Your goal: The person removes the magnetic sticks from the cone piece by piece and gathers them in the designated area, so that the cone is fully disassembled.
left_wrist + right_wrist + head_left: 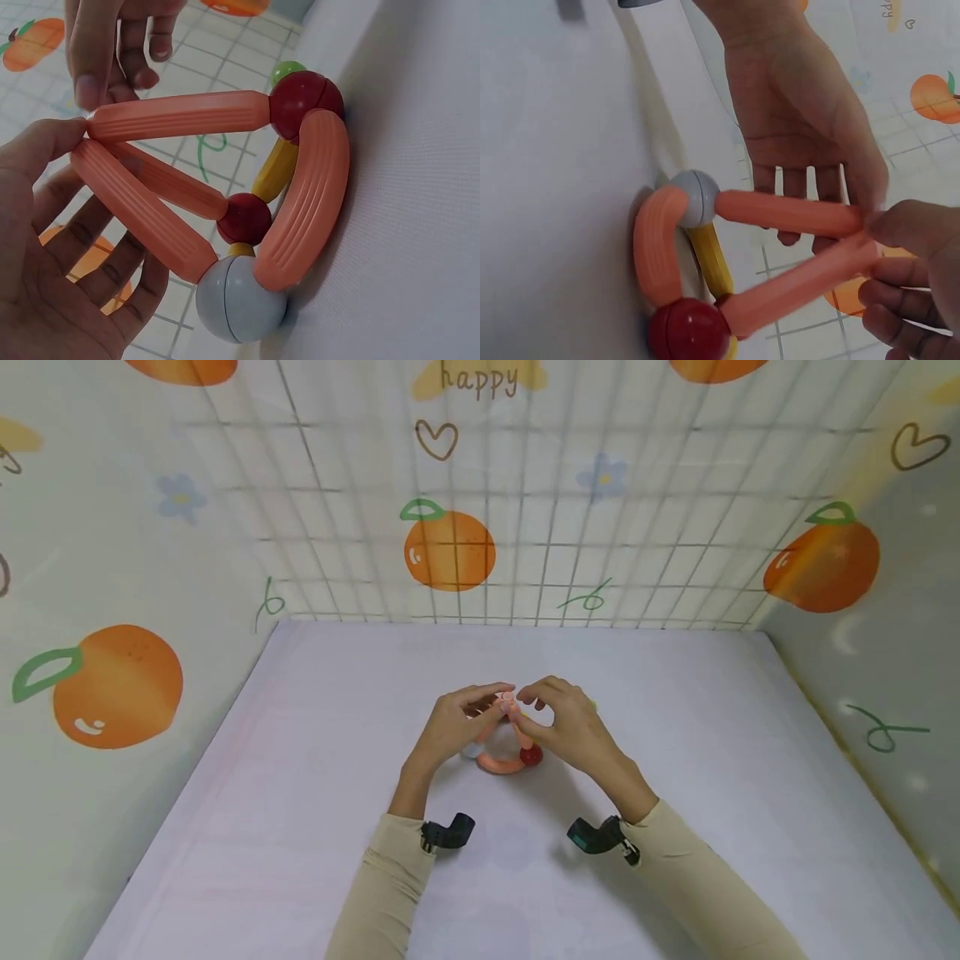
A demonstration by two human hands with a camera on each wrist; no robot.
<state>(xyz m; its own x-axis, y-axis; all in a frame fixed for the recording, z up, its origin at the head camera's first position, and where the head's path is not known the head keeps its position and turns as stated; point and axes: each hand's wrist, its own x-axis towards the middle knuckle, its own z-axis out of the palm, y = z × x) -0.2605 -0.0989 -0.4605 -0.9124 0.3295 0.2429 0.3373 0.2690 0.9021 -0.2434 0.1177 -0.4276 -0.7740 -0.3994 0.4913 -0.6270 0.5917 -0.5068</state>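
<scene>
A toy frame of ribbed rods and balls stands on the table, its upright orange rods (184,114) leaning together at the top. A curved orange rod (500,766) along the bottom joins a grey ball (240,300) to a red ball (531,755). A second red ball (244,219) sits behind. My left hand (447,727) pinches the rods at the peak, thumb in front and fingers spread behind. From the other side my right hand (573,727) pinches the same tip with its thumb and curled fingers. Fingertips partly hide where the rods meet.
Yellow rods (711,259) run low behind the orange ones, and a green ball (287,71) shows at the back. The white table (315,827) ends at a gridded backdrop (525,510) printed with oranges. Black wrist cameras (450,833) sit on both sleeves.
</scene>
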